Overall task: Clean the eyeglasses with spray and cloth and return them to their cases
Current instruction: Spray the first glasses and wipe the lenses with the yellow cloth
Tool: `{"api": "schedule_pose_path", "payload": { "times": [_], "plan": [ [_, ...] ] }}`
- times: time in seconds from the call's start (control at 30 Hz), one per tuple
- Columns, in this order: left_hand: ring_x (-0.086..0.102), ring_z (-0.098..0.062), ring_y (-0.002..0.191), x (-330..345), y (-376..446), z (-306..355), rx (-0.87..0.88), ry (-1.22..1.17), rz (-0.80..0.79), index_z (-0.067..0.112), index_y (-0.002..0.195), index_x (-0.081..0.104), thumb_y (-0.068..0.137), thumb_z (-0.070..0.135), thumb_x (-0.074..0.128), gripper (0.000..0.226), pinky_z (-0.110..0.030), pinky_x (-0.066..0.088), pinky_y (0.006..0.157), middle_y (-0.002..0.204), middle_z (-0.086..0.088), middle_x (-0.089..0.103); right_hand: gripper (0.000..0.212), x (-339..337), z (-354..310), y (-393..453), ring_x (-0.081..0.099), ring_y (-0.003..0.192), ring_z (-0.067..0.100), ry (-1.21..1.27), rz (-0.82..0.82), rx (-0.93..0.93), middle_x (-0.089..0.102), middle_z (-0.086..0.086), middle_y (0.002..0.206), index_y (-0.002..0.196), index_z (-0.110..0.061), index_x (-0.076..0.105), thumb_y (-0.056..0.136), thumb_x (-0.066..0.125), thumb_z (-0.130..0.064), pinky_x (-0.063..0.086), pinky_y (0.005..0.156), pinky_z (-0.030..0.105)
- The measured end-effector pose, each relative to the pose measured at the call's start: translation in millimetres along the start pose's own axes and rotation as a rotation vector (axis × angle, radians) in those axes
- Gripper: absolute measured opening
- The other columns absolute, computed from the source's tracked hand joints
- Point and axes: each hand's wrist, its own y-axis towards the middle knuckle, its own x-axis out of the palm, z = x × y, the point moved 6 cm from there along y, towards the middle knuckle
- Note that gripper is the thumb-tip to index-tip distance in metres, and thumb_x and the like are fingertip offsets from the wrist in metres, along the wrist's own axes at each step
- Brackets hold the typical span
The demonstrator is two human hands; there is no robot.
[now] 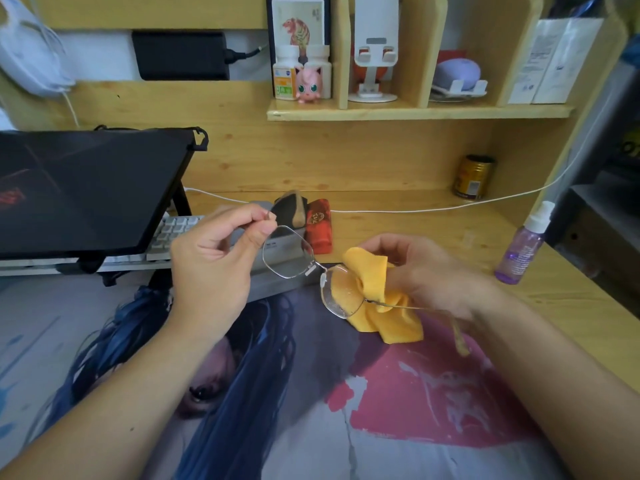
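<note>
I hold thin metal-framed eyeglasses (pixel 313 268) in the air above the desk mat. My left hand (pixel 214 261) pinches the frame's far corner by the hinge between thumb and forefinger. My right hand (pixel 426 271) grips a yellow cloth (pixel 374 292) pressed against the back of the right lens, which shows droplets. One temple arm runs under my right wrist. A purple spray bottle (pixel 521 247) with a white nozzle stands at the right on the desk. A red case (pixel 320 226) and a dark case (pixel 292 211) lie behind the glasses.
A printed desk mat (pixel 311 410) covers the near desk. A laptop on a stand (pixel 86 188) and a white keyboard (pixel 169 233) sit at the left. A gold can (pixel 474 176) stands at the back right, a white cable (pixel 415 210) crosses the desk, and shelves with bottles rise above.
</note>
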Motion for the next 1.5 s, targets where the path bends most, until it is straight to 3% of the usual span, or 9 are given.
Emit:
{"api": "schedule_pose_path", "payload": {
  "times": [0.17,0.43,0.53,0.7,0.87,0.97,1.13,1.3,1.5],
  "plan": [
    [0.066,-0.014,0.092,1,0,4,0.036,0.047,-0.020,0.026,0.097,0.072,0.092,0.009,0.070,0.018,-0.030,0.050,0.088,0.091,0.018,0.071,0.020,7,6,-5,0.065,0.061,0.016,0.243,-0.138,0.139,0.068,0.007,0.077,0.096,-0.007,0.066,0.081,0.070,0.006,0.054,0.058,0.026],
    [0.064,-0.013,0.088,4,-3,10,0.069,0.080,-0.012,0.023,0.094,0.070,0.093,0.013,0.068,0.011,-0.026,0.046,0.084,0.090,0.017,0.069,0.011,10,15,-4,0.061,0.071,0.012,-0.241,-0.166,0.175,0.068,-0.004,0.077,0.102,-0.019,0.072,0.091,0.072,-0.020,0.046,0.063,0.026],
    [0.064,-0.017,0.086,4,-4,16,0.105,0.104,-0.002,0.023,0.091,0.068,0.092,0.005,0.068,0.018,-0.030,0.046,0.084,0.089,0.007,0.068,0.018,19,13,-7,0.063,0.079,0.020,-0.112,-0.248,0.181,0.069,0.007,0.088,0.100,-0.019,0.075,0.083,0.079,-0.024,0.048,0.071,0.036],
    [0.062,-0.018,0.083,6,-5,22,0.138,0.163,-0.017,0.018,0.088,0.068,0.093,0.002,0.067,0.016,-0.025,0.044,0.082,0.086,0.003,0.067,0.014,39,13,-13,0.063,0.076,0.022,0.028,-0.359,0.187,0.067,0.010,0.086,0.092,-0.013,0.071,0.078,0.074,-0.015,0.052,0.066,0.033],
    [0.063,-0.014,0.086,2,-3,25,0.134,0.118,0.026,0.025,0.095,0.068,0.094,0.017,0.067,0.007,-0.029,0.047,0.084,0.089,0.004,0.068,0.024,42,9,-18,0.065,0.091,0.031,0.130,-0.451,0.221,0.066,0.022,0.105,0.103,-0.002,0.066,0.082,0.071,-0.012,0.053,0.080,0.038],
    [0.064,-0.019,0.085,2,-3,24,0.131,0.132,0.012,0.021,0.093,0.069,0.093,0.015,0.068,0.007,-0.032,0.048,0.082,0.087,0.002,0.068,0.025,45,11,-19,0.068,0.091,0.030,0.057,-0.451,0.238,0.071,0.018,0.097,0.099,-0.002,0.068,0.081,0.075,-0.019,0.055,0.084,0.041],
    [0.062,-0.022,0.081,5,-2,22,0.148,0.175,-0.034,0.014,0.089,0.069,0.093,0.002,0.068,0.013,-0.031,0.046,0.079,0.083,0.000,0.067,0.028,47,9,-21,0.069,0.071,0.018,-0.070,-0.390,0.236,0.071,0.005,0.076,0.082,-0.010,0.068,0.083,0.078,-0.036,0.053,0.068,0.029],
    [0.062,-0.021,0.083,5,-2,17,0.135,0.157,-0.034,0.015,0.090,0.068,0.093,0.002,0.068,0.013,-0.032,0.046,0.081,0.085,0.003,0.066,0.025,48,16,-19,0.065,0.099,0.050,0.047,-0.372,0.235,0.067,0.024,0.098,0.100,0.000,0.066,0.080,0.071,-0.015,0.052,0.090,0.055],
    [0.062,-0.021,0.085,3,-1,14,0.125,0.178,-0.035,0.014,0.089,0.070,0.093,0.007,0.068,0.008,-0.031,0.046,0.083,0.086,0.004,0.067,0.037,58,20,-17,0.066,0.089,0.031,0.168,-0.406,0.261,0.065,0.019,0.101,0.105,-0.006,0.065,0.072,0.073,0.008,0.056,0.073,0.036]
  ]
}}
